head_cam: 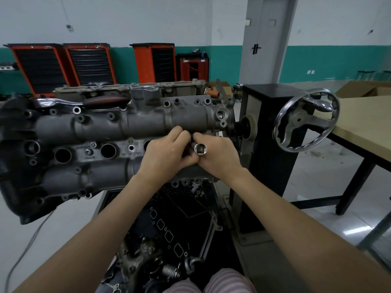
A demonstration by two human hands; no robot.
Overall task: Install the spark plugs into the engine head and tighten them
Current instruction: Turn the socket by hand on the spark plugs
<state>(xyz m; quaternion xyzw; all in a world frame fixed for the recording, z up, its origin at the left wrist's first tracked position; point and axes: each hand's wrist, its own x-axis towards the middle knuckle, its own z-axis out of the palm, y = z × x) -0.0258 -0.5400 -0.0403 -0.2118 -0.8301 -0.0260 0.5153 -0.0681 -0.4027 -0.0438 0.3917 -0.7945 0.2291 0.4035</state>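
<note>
**Presently: both hands closed around a socket over the right end of the engine head**

Observed from the head camera. The engine head [118, 132] is mounted on a stand, lying lengthwise across the view, its row of round plug wells facing up. Two wells stand open and dark at left centre [62, 155] and [108, 151]; a third is partly hidden behind the left hand. No spark plug can be made out; whether one sits under the fingers cannot be told.

The left hand [167, 150] and right hand [220, 155] meet just over the right portion of the head. Both have fingers curled. Between them is a chrome socket [200, 149], its square drive opening facing the camera. The right hand grips the socket's body; the left hand's fingers curl against the socket's far side and a dark part beside it, the exact hold being hidden.

A ratchet wrench [84, 102] with a dark red handle lies on the far upper edge of the head, well apart from the hands.

A chrome handwheel [305, 120] is fixed to the black stand column [266, 127] at the right. A tabletop [364, 127] with pale wood surface stands further right. Red tool cabinets [63, 66] line the back wall. Loose engine parts [169, 240] lie below the head.
</note>
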